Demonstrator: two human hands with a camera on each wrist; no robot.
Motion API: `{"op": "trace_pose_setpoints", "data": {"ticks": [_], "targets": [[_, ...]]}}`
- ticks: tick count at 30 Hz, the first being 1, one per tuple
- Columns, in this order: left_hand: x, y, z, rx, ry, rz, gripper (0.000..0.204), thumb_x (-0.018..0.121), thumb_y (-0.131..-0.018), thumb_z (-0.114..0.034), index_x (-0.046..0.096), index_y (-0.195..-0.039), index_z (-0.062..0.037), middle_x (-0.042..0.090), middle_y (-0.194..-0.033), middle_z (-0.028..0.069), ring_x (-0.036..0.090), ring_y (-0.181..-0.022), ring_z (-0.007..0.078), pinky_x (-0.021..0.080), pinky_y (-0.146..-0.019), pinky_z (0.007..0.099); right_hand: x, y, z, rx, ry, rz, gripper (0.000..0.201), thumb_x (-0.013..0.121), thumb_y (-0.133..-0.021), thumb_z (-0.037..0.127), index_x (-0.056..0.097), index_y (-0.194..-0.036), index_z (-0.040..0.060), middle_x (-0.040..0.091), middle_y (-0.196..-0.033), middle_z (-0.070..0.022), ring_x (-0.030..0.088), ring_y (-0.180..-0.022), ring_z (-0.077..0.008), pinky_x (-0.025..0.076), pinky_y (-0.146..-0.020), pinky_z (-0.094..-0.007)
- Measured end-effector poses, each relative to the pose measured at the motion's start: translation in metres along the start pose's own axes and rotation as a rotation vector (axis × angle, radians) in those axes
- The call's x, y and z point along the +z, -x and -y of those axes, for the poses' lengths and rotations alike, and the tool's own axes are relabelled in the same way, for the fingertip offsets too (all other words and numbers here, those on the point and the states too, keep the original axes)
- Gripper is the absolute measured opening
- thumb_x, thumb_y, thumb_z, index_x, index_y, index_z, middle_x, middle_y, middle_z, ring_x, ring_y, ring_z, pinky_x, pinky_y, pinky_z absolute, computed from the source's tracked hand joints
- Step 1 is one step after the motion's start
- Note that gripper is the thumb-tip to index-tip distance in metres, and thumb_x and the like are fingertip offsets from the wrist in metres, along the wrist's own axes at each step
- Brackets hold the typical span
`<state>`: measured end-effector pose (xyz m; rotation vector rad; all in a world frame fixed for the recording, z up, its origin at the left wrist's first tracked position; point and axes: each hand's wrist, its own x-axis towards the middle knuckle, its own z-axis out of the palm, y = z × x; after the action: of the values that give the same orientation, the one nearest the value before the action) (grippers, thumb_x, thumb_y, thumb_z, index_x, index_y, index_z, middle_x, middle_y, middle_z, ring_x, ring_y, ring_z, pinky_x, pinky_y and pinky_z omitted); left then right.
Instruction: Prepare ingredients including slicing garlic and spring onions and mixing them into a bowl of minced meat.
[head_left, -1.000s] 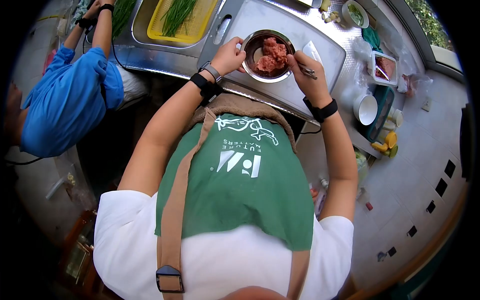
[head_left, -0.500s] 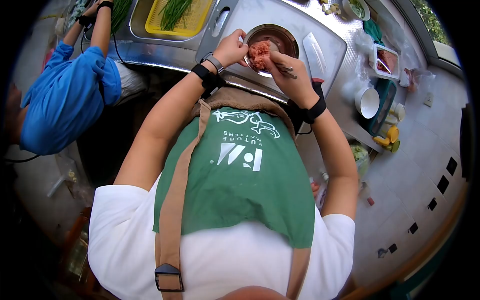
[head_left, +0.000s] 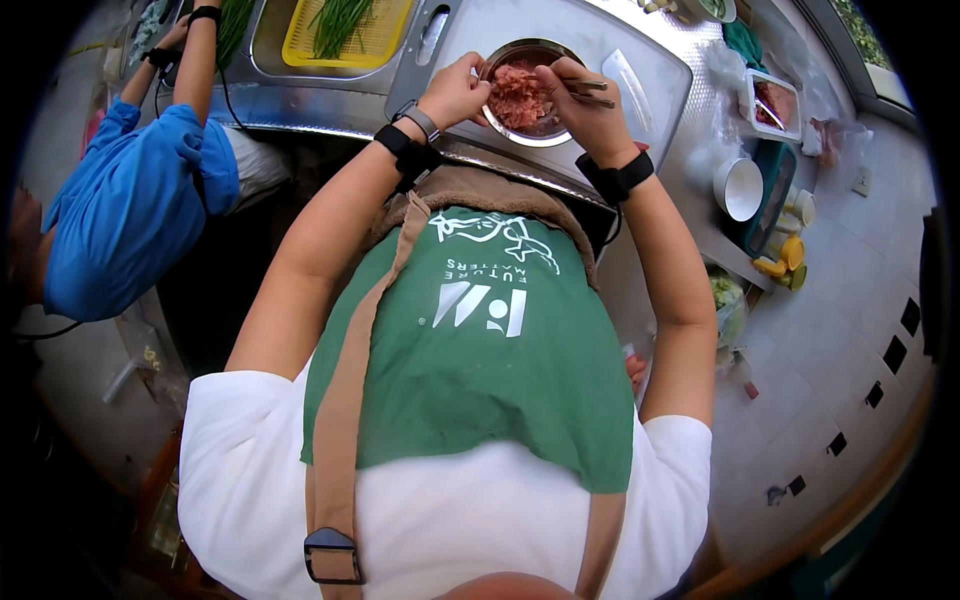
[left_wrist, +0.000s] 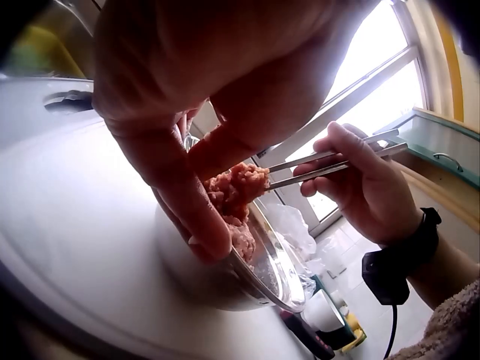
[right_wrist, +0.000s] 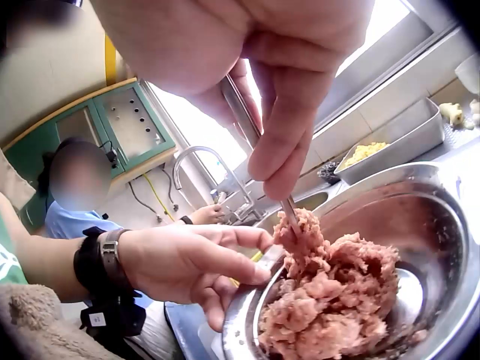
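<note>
A round steel bowl [right_wrist: 431, 225] stands on the pale cutting board [head_left: 500, 22], with a pink lump of minced meat [right_wrist: 330, 307] in it. My left hand [head_left: 452, 97] grips the bowl's rim on the left side, thumb and fingers at the edge. Above the bowl's right side, my right hand [head_left: 592, 112] holds a pair of metal chopsticks [left_wrist: 300, 161]. Their tips are pushed into the meat, as the right wrist view shows. To the right on the board lies a knife [head_left: 632, 95], its handle partly hidden behind my right wrist.
A yellow basket [head_left: 300, 40] of long green stalks sits in the sink at left, near a person in a blue shirt [head_left: 130, 225]. Rightward are a meat tray [head_left: 772, 105] and a white bowl [head_left: 738, 190]. A metal tray [right_wrist: 405, 142] stands behind.
My right hand first came left over the bowl, then shifted slightly up and right with the chopsticks. The meat went from the right side to the left and now spreads wider. My left hand stays at the rim.
</note>
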<state>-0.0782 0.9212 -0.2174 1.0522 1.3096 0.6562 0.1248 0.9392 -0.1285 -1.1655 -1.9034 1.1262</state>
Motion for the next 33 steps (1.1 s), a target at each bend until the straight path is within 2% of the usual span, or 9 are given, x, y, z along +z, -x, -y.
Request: {"op": "trace_pose_setpoints", "data": {"ticks": [5, 9, 14, 18, 20, 22, 26, 29, 33], "targets": [[0.000, 0.000, 0.002, 0.012, 0.045, -0.045, 0.020, 0.053, -0.088, -0.008, 0.044, -0.104, 0.0016, 0.063, -0.071, 0.0130, 0.068, -0.058, 0.0205, 0.058, -0.049, 0.0321, -0.041, 0.026, -0.017, 0.043, 0.252, 0.056, 0.015, 0.065, -0.090, 0.015, 0.060, -0.083, 0.0031, 0.058, -0.066, -0.0153, 0.057, -0.056, -0.0286, 0.044, -0.052, -0.0323], [0.005, 0.002, 0.000, -0.019, 0.038, -0.026, 0.020, 0.051, -0.090, -0.007, 0.044, -0.108, 0.0006, 0.062, -0.077, 0.0090, 0.064, -0.059, 0.0149, 0.059, -0.051, 0.0292, 0.005, 0.013, 0.016, -0.251, 0.144, 0.063, 0.012, 0.067, -0.087, 0.012, 0.058, -0.084, 0.0028, 0.059, -0.072, -0.0162, 0.055, -0.064, -0.0354, 0.045, -0.056, -0.0351], [0.004, 0.001, 0.005, -0.005, 0.057, -0.035, 0.021, 0.050, -0.090, -0.006, 0.043, -0.109, 0.0012, 0.061, -0.077, 0.0079, 0.063, -0.060, 0.0151, 0.059, -0.052, 0.0299, -0.031, -0.004, -0.026, 0.016, 0.151, -0.038, 0.016, 0.063, -0.091, 0.016, 0.060, -0.083, 0.0025, 0.059, -0.060, -0.0123, 0.055, -0.049, -0.0246, 0.043, -0.047, -0.0315], [0.005, 0.002, 0.004, -0.021, 0.019, -0.035, 0.022, 0.050, -0.091, -0.007, 0.042, -0.110, 0.0010, 0.061, -0.079, 0.0081, 0.063, -0.061, 0.0153, 0.060, -0.053, 0.0304, -0.018, 0.033, 0.004, -0.085, 0.214, 0.108, 0.013, 0.064, -0.090, 0.012, 0.059, -0.084, 0.0012, 0.056, -0.066, -0.0148, 0.057, -0.056, -0.0250, 0.044, -0.054, -0.0306], [0.006, 0.001, 0.006, 0.001, 0.023, -0.018, 0.021, 0.051, -0.090, -0.007, 0.042, -0.108, 0.0009, 0.060, -0.077, 0.0075, 0.062, -0.061, 0.0153, 0.060, -0.053, 0.0308, 0.003, 0.021, -0.005, -0.051, -0.017, 0.096, 0.014, 0.065, -0.090, 0.012, 0.059, -0.085, 0.0010, 0.053, -0.067, -0.0151, 0.057, -0.056, -0.0236, 0.044, -0.054, -0.0319], [0.005, 0.000, 0.009, 0.019, 0.061, -0.038, 0.020, 0.053, -0.088, -0.007, 0.044, -0.104, 0.0017, 0.058, -0.074, 0.0078, 0.064, -0.059, 0.0174, 0.059, -0.051, 0.0312, 0.000, 0.000, -0.013, 0.153, -0.353, -0.027, 0.021, 0.062, -0.094, 0.016, 0.062, -0.086, -0.0035, 0.066, -0.074, -0.0082, 0.063, -0.064, -0.0118, 0.051, -0.060, -0.0240], [-0.001, 0.003, 0.004, -0.002, 0.119, -0.035, 0.020, 0.054, -0.086, -0.008, 0.045, -0.100, 0.0024, 0.057, -0.072, 0.0087, 0.066, -0.057, 0.0190, 0.058, -0.049, 0.0311, -0.050, 0.026, -0.062, 0.348, -0.375, -0.263, 0.022, 0.059, -0.095, 0.016, 0.063, -0.090, -0.0049, 0.068, -0.078, -0.0108, 0.068, -0.074, -0.0152, 0.059, -0.070, -0.0260], [0.001, 0.000, 0.008, 0.015, 0.082, -0.032, 0.021, 0.054, -0.086, -0.007, 0.045, -0.102, 0.0030, 0.059, -0.072, 0.0092, 0.066, -0.056, 0.0186, 0.058, -0.050, 0.0308, -0.042, 0.056, -0.037, 0.292, -0.418, -0.237, 0.023, 0.060, -0.095, 0.017, 0.063, -0.091, -0.0050, 0.068, -0.080, -0.0095, 0.067, -0.075, -0.0139, 0.057, -0.068, -0.0262], [0.002, 0.002, 0.005, -0.024, 0.109, 0.024, 0.022, 0.051, -0.090, -0.005, 0.041, -0.109, 0.0010, 0.060, -0.075, 0.0072, 0.063, -0.060, 0.0149, 0.060, -0.053, 0.0302, -0.022, 0.051, 0.000, -0.246, 0.352, -0.038, 0.014, 0.065, -0.084, 0.009, 0.061, -0.093, -0.0005, 0.063, -0.086, -0.0117, 0.063, -0.078, -0.0222, 0.052, -0.067, -0.0292]]}}
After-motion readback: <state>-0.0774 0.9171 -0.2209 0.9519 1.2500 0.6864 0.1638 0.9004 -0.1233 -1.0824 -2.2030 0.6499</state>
